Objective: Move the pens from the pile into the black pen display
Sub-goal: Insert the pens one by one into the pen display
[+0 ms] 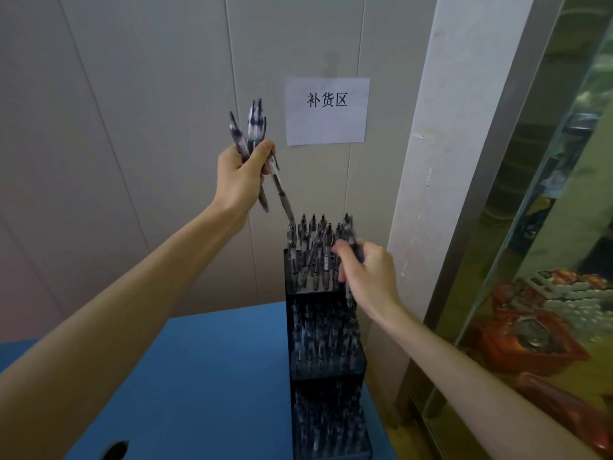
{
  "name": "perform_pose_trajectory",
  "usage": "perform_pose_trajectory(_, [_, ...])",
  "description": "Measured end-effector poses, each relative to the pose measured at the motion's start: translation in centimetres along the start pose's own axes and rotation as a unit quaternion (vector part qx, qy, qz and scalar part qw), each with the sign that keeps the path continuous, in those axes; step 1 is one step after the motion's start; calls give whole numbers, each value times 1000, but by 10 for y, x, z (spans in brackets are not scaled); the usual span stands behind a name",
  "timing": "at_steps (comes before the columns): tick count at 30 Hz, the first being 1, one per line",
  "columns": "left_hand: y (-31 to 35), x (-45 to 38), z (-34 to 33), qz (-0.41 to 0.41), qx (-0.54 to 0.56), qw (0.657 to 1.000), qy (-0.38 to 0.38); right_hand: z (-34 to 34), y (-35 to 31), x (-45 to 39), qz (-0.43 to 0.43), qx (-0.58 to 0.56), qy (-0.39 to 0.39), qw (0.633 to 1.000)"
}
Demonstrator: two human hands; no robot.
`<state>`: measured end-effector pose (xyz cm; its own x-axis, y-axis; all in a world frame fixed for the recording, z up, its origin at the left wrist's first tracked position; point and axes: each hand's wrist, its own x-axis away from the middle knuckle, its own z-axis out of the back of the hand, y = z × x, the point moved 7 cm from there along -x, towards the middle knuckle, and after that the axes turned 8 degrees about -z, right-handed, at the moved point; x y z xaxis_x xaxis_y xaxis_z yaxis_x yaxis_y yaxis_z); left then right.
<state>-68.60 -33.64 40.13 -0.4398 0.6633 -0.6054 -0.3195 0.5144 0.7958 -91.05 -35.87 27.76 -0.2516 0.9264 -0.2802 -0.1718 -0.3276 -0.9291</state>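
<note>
At center frame in the head view, the left hand [243, 175] grips a bundle of pens [253, 134], their long axes near upright and fanning toward the upper left, with 1 pen slanting down-right toward the black pen display [326, 363]. Lower right of it, the right hand [366, 277] pinches 1 pen [352, 247], roughly upright, at the display's top tier, among pens standing there. Below, the display stands on a blue surface [205, 376].

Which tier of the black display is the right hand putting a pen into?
The top tier of the black stepped pen display; the right hand holds a patterned pen there.
</note>
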Motion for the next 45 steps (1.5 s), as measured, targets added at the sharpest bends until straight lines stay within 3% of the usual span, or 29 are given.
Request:
perform_pose_trajectory(5, [3,-4,-17,-21,-20,999,-20,34,-19,-23,41,38,57,997])
perform_pose_trajectory(14, [-6,-9,-13,3,-39,999,-11,8,-48,-78,15,294,-52,954])
perform_pose_trajectory(20, [-13,-4,-2,17,-48,999,-14,-2,-49,-93,-24,333,-79,939])
perform_pose_trajectory(26, [-15,-2,0,7,-59,998,-11,-16,-68,-83,23,317,-115,941])
perform_pose_trajectory(33, [-17,-4,3,4,-79,997,-5,-36,-71,-78,43,390,-168,904])
perform_pose_trajectory(38, [-17,-4,-2,15,-71,997,-20,-7,-75,-83,49,258,-155,952])
perform_pose_trajectory(45, [-7,-3,-33,3,-95,992,-88,53,-75,-103,49,100,4,994])
